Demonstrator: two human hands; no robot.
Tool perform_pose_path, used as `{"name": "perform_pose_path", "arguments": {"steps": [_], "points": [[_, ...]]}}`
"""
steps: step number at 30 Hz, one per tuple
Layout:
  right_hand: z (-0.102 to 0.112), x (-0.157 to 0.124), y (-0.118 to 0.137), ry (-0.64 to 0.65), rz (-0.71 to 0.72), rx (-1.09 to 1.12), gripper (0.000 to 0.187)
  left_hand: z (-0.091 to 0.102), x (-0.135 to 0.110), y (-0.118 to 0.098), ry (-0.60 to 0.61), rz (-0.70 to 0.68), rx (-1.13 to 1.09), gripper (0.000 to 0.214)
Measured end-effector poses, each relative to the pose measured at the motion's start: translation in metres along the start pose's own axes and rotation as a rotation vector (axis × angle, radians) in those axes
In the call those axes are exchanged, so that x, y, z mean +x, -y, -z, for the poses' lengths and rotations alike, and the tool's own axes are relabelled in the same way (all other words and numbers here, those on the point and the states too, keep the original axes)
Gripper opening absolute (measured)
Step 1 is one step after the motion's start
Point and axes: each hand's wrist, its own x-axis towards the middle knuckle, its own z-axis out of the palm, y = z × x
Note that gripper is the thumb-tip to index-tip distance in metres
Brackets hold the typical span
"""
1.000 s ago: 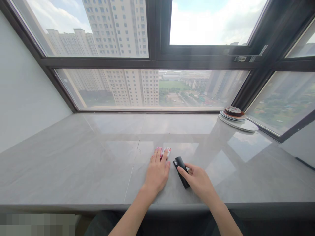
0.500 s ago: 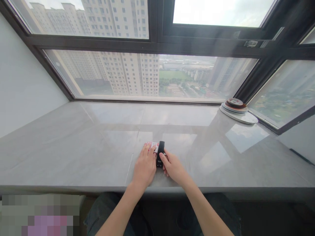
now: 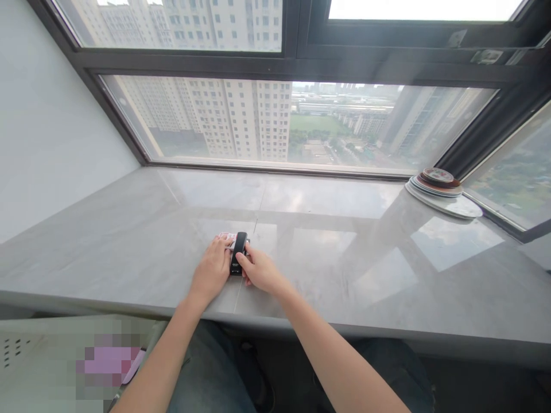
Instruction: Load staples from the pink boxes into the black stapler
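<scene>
A black stapler (image 3: 239,252) is at the middle of the grey stone sill, its long side pointing toward the window. My right hand (image 3: 259,269) is closed around its right side, thumb lying on top and fingers curled beneath. On the other side, my left hand (image 3: 212,268) covers a small red-and-white card or packet (image 3: 228,236), which runs up against the stapler. The left fingers press over this printed piece and hide most of it. A sliver of something pale shows right of the stapler's far end, too small to name.
A stack of plates (image 3: 443,192) stands at the right back corner by the window frame. The sill (image 3: 107,252) meets a white wall (image 3: 51,132) on the left. Below its front edge, at lower left, is a pale green surface (image 3: 38,367) with a blurred purple patch.
Both hands have slid left along the sill with the stapler and the red-and-white piece, which now lie by the tile seam. The camera view has shifted and tilted slightly. The grips look the same.
</scene>
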Motion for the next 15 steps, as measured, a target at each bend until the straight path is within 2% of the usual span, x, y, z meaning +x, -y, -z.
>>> {"name": "perform_pose_path", "arguments": {"steps": [4, 10, 15], "points": [[-0.005, 0.003, 0.000, -0.027, 0.034, -0.036, 0.033, 0.002, 0.004, 0.006, 0.013, 0.007, -0.001, 0.039], [-0.010, 0.001, -0.001, -0.104, 0.023, -0.028, 0.038, 0.002, 0.002, 0.003, 0.022, 0.029, -0.011, 0.045], [-0.008, -0.009, -0.004, -0.210, 0.001, 0.052, 0.053, 0.000, 0.003, 0.001, 0.006, 0.032, -0.014, 0.046]]}}
